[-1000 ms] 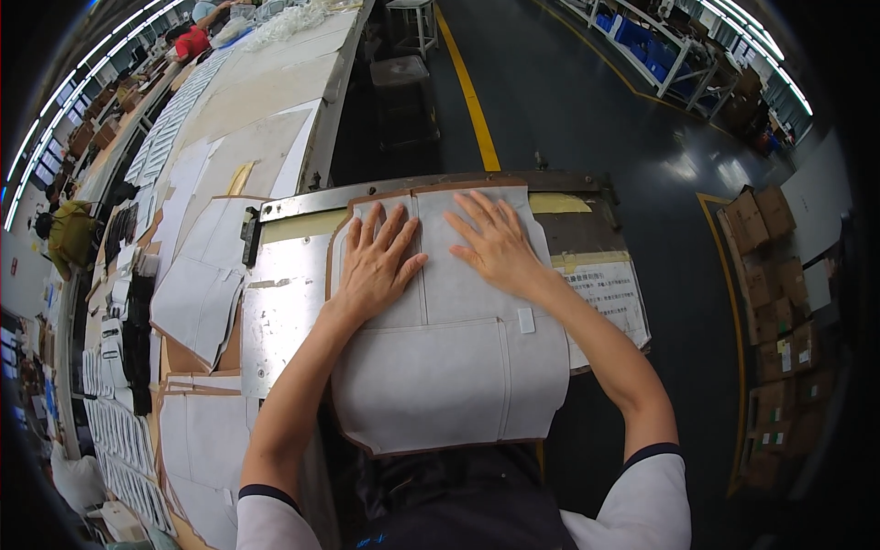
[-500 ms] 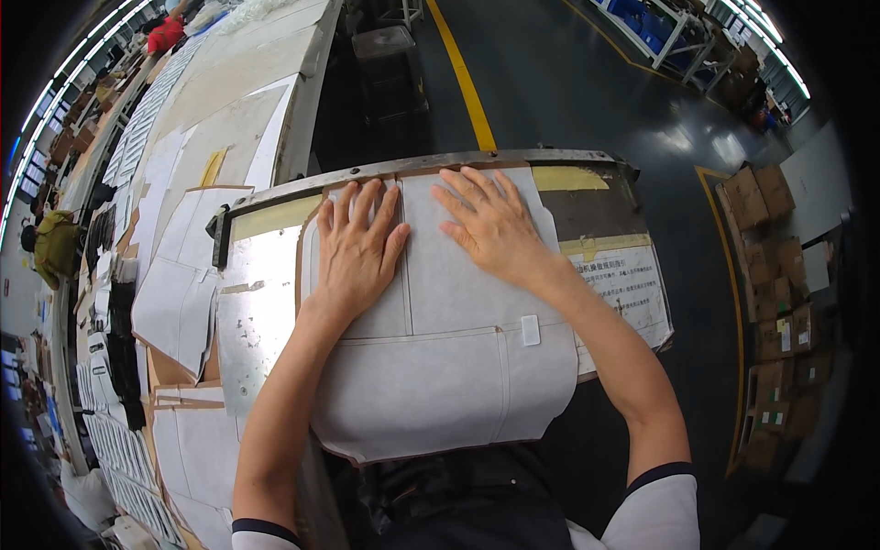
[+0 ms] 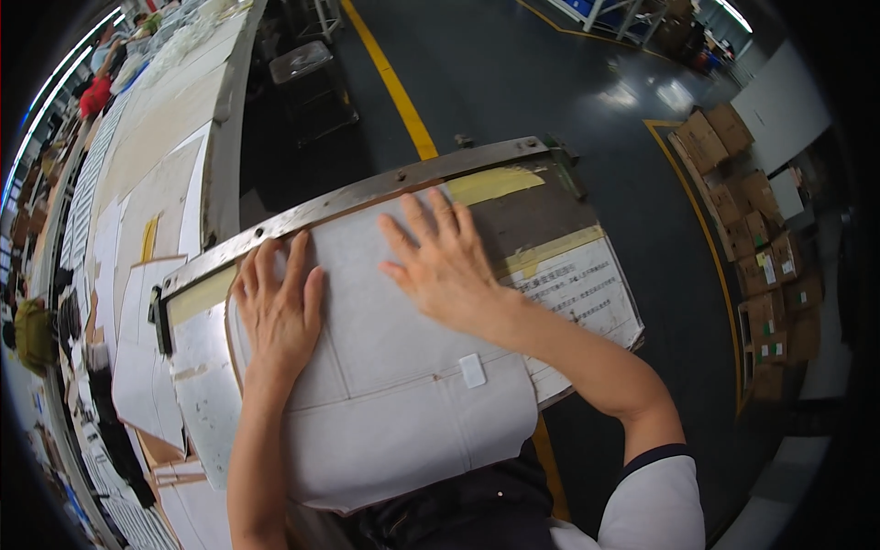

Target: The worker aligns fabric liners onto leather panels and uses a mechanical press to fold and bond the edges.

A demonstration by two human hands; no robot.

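Note:
A large pale grey sheet panel with brown edges and seam lines lies on a board-like work surface, its near end draping over the front edge. My left hand rests flat on the panel's left part, fingers stretched toward a long metal bar along the far edge. Further right, my right hand lies on the same panel with fingers spread, its tips just short of the bar. A small white rectangular tag sits on the panel nearer to me. Neither hand grips anything.
A printed sheet is fixed at the board's right, near yellow tape. Bare metal plate shows at the left. Stacked panels cover the long table beside it. Cardboard boxes stand on the right; a stool stands beyond.
The whole view has tilted and shifted, so the board now slants and sits further left. Both hands stay flat on the panel, near the bar.

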